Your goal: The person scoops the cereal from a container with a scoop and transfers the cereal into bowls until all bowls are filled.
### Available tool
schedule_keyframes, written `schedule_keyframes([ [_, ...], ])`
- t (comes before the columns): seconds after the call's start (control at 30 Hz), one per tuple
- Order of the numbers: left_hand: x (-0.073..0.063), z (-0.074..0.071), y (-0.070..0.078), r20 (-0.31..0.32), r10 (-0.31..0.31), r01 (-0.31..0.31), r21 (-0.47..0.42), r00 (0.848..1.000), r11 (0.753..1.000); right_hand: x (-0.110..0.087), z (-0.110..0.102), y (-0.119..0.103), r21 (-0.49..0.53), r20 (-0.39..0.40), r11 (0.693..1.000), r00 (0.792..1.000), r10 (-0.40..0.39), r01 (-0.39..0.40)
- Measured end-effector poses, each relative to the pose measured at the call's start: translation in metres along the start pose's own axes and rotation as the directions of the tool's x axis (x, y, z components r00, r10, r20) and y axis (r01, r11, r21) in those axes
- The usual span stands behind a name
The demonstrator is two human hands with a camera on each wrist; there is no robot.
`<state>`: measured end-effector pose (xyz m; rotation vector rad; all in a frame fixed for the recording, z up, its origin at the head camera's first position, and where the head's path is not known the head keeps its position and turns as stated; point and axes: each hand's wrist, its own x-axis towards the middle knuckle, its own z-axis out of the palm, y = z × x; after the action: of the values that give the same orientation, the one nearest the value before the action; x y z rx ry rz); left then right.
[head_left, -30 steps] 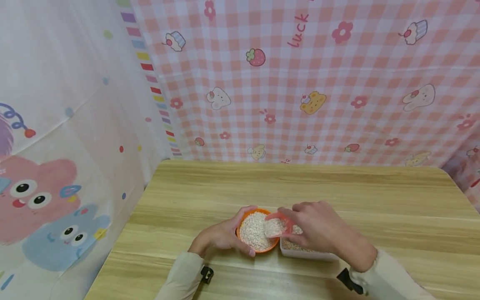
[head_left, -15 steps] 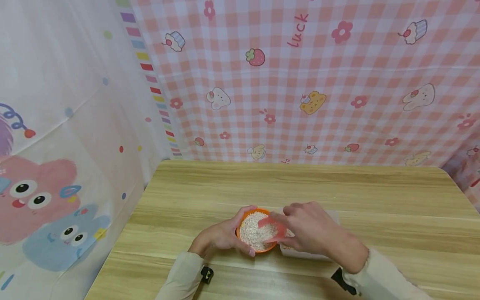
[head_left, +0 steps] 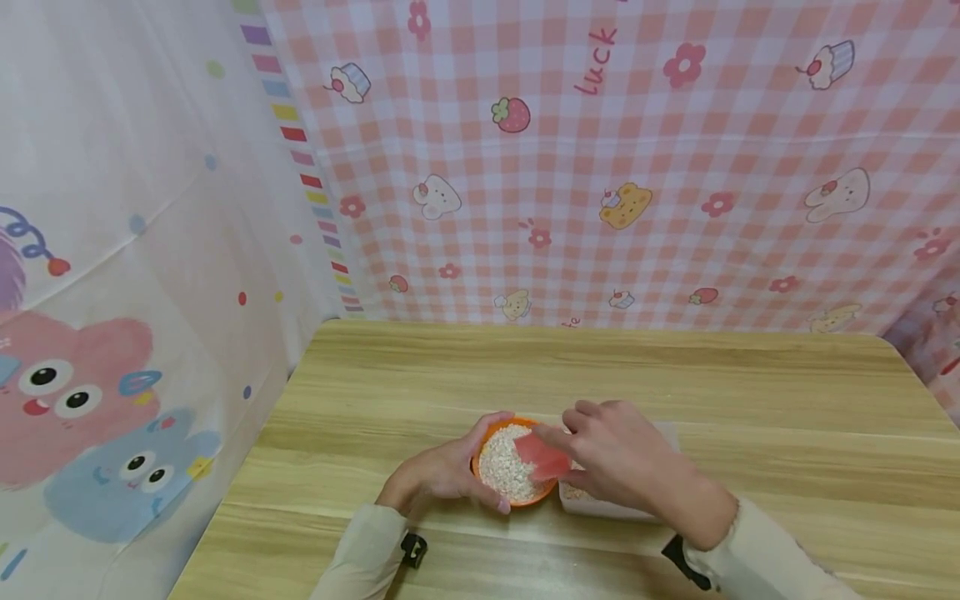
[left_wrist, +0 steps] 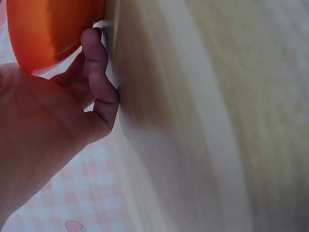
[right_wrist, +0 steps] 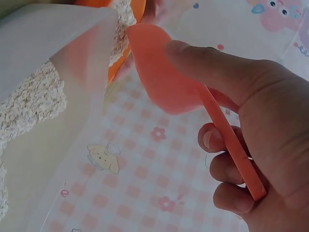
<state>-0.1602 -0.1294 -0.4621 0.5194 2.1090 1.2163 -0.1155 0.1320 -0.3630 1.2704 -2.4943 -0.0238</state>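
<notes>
An orange bowl filled with pale flaky oats stands on the table. My left hand holds the bowl from its left side, thumb at the near rim and fingers around the far side. In the left wrist view the bowl's outer wall rests in this hand. My right hand grips the handle of a red-pink scoop, tipped over the bowl's right part. In the right wrist view the thumb presses on the scoop's back, and fingers wrap the handle. The scoop's inside is hidden.
A translucent white box with oats inside stands right beside the bowl, partly under my right hand. The wooden table ends at a pink checked curtain behind, with a white patterned curtain to the left.
My right hand has moved slightly left over the bowl and turned the scoop over; its oats, visible before, no longer show. The left hand and bowl have stayed put.
</notes>
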Motion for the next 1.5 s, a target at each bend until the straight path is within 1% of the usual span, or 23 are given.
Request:
schedule_keyframes([
  [0.17, -0.001, 0.000, 0.001, -0.001, 0.001, -0.001, 0.020, 1.000, 1.000, -0.007, -0.002, 0.006, 0.014, 0.008, 0.999, 0.999, 0.047, -0.047],
  [0.27, -0.001, 0.000, 0.001, -0.002, 0.017, -0.017, 0.035, 1.000, 0.999, -0.011, -0.003, 0.010, 0.027, 0.013, 0.997, 0.997, 0.074, -0.074],
  [0.43, -0.001, 0.000, 0.001, -0.009, 0.046, -0.046, 0.059, 0.999, 0.997, -0.022, -0.005, 0.018, 0.058, -0.008, 0.991, 0.992, 0.123, -0.122],
  [0.47, -0.001, 0.000, 0.002, -0.011, 0.057, -0.056, 0.072, 0.998, 0.996, -0.024, -0.006, 0.019, 0.060, -0.012, 0.989, 0.991, 0.136, -0.135],
  [0.63, -0.004, 0.000, 0.004, -0.041, 0.066, -0.059, 0.154, 0.997, 0.986, -0.040, -0.012, 0.028, 0.077, -0.005, 0.976, 0.979, 0.203, -0.202],
  [0.73, -0.006, 0.000, 0.007, -0.088, 0.079, -0.057, 0.224, 0.993, 0.973, -0.048, -0.015, 0.033, 0.080, 0.004, 0.969, 0.972, 0.235, -0.234],
  [0.8, -0.007, -0.001, 0.009, -0.129, 0.099, -0.062, 0.261, 0.987, 0.963, -0.053, -0.017, 0.035, 0.079, 0.029, 0.962, 0.965, 0.259, -0.261],
  [0.87, -0.007, -0.001, 0.013, -0.176, 0.128, -0.072, 0.292, 0.976, 0.954, -0.058, -0.017, 0.038, 0.076, 0.061, 0.955, 0.958, 0.281, -0.285],
  [0.97, -0.008, -0.001, 0.018, -0.243, 0.176, -0.092, 0.320, 0.954, 0.943, -0.064, -0.015, 0.041, 0.071, 0.095, 0.948, 0.948, 0.305, -0.312],
  [1.07, -0.009, 0.001, 0.027, -0.293, 0.224, -0.119, 0.336, 0.930, 0.934, -0.069, -0.012, 0.044, 0.059, 0.104, 0.944, 0.943, 0.316, -0.324],
  [1.1, -0.010, 0.002, 0.030, -0.304, 0.237, -0.129, 0.337, 0.923, 0.933, -0.070, -0.011, 0.044, 0.055, 0.104, 0.944, 0.942, 0.320, -0.327],
  [1.17, -0.010, 0.004, 0.037, -0.312, 0.260, -0.153, 0.329, 0.914, 0.932, -0.073, -0.009, 0.045, 0.045, 0.110, 0.941, 0.938, 0.328, -0.334],
  [1.27, -0.009, 0.010, 0.047, -0.318, 0.276, -0.175, 0.311, 0.907, 0.934, -0.076, -0.006, 0.046, 0.035, 0.122, 0.938, 0.933, 0.339, -0.346],
  [1.33, -0.008, 0.014, 0.054, -0.320, 0.268, -0.172, 0.297, 0.909, 0.939, -0.078, -0.003, 0.047, 0.028, 0.133, 0.936, 0.929, 0.344, -0.350],
  [1.4, -0.005, 0.018, 0.059, -0.313, 0.253, -0.159, 0.295, 0.916, 0.942, -0.080, -0.001, 0.048, 0.022, 0.152, 0.935, 0.926, 0.346, -0.353],
  [1.5, -0.001, 0.023, 0.067, -0.280, 0.213, -0.131, 0.284, 0.936, 0.950, -0.082, 0.004, 0.048, 0.015, 0.182, 0.936, 0.921, 0.344, -0.353],
])
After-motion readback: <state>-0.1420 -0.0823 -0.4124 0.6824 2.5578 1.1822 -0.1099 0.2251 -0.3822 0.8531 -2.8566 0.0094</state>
